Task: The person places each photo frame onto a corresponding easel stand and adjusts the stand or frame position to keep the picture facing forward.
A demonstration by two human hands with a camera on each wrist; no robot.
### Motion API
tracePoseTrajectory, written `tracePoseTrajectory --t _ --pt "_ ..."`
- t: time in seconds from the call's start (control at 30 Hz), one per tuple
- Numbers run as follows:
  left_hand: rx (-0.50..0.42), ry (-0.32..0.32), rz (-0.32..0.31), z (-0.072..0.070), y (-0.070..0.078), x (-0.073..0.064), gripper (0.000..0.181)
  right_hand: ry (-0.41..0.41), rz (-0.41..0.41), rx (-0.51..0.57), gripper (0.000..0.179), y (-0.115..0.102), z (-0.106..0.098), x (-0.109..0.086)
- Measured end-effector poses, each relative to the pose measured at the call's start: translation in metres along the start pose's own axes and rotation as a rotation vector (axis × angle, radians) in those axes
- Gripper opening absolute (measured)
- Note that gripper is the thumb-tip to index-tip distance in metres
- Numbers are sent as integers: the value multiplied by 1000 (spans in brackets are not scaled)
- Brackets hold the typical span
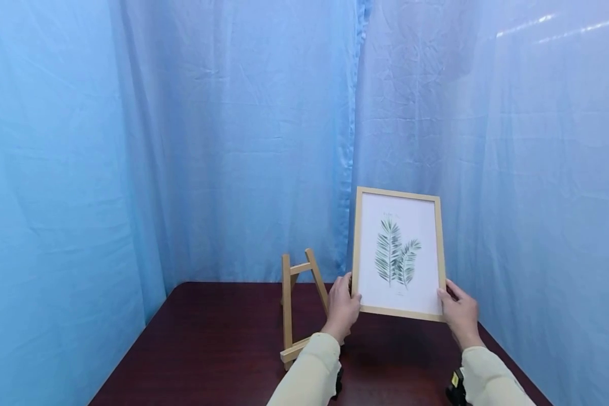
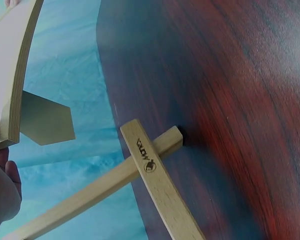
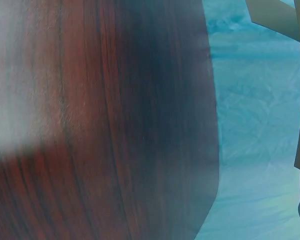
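Both hands hold a picture frame (image 1: 398, 254) with a light wood border and a print of green fern leaves, raised over the table and facing the head camera. My left hand (image 1: 343, 304) grips its lower left edge, thumb in front and fingers behind. The right hand (image 1: 460, 311) pinches the lower right edge the same way. Just left of the left hand stands a small wooden easel (image 1: 287, 299), partly hidden by that arm; its ledge (image 2: 162, 187) bears a dark printed mark. Behind the frame, a backing flap (image 2: 49, 120) sticks out in the left wrist view.
The dark reddish-brown wooden table (image 1: 208, 338) reaches back to light blue curtains (image 1: 259, 141), which hang behind it and along both sides. Its right edge runs just past the right forearm.
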State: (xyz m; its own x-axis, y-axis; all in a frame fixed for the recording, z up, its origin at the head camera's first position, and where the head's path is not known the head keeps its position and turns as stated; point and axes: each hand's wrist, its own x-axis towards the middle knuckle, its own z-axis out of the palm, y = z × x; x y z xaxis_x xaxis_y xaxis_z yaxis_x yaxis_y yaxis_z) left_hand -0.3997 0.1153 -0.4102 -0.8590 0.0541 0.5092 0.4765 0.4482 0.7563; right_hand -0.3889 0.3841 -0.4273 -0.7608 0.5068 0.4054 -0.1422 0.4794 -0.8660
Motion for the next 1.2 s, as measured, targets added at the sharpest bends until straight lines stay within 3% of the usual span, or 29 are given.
tracePoseTrajectory --t 0.67,1.2 --pt "-9 95 40 -17 -13 4 46 -41 23 117 46 -17 10 10" --pt "29 102 95 -26 -16 -6 46 -85 43 110 48 -22 18 15"
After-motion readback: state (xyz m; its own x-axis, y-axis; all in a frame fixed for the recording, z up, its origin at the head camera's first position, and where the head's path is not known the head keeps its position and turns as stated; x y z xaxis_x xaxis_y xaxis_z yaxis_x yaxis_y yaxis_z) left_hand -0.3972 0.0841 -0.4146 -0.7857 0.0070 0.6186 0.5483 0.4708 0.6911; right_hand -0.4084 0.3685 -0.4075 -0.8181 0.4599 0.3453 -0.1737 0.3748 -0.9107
